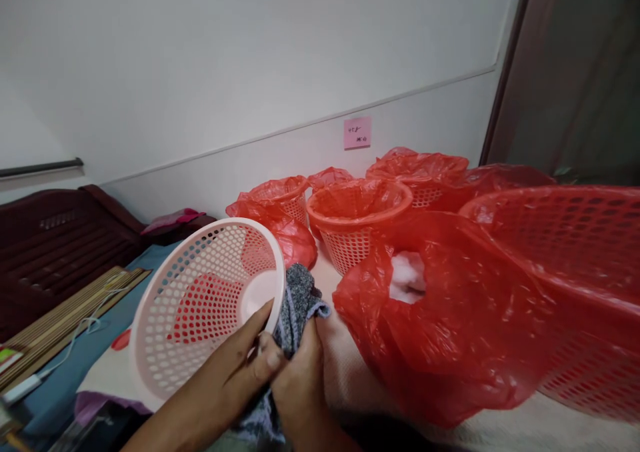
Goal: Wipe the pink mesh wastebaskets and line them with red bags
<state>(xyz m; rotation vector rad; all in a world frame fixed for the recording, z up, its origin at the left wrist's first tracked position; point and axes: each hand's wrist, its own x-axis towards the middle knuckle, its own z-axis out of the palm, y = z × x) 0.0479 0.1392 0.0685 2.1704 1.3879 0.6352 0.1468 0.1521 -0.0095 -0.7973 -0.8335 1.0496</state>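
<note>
A pale pink plastic basket [253, 225] with round holes is tilted, its mouth turned toward me. My left hand [253, 365] grips the near right part of its rim, fingers inside and thumb outside. Against the outer side of the rim, my right hand [303, 379] is closed on a speckled grey cloth [299, 292] with a lighter edge. The lower end of the cloth hangs beneath both hands. My hands touch each other at the rim.
Red baskets lined with red plastic bags [359, 220] stand along the wall. On the right, a bulging red bag [465, 332] shows white material, beside a large red basket [590, 272]. A pink note [357, 133] is on the wall. Rolled slatted matting [75, 305] and a white cable lie left.
</note>
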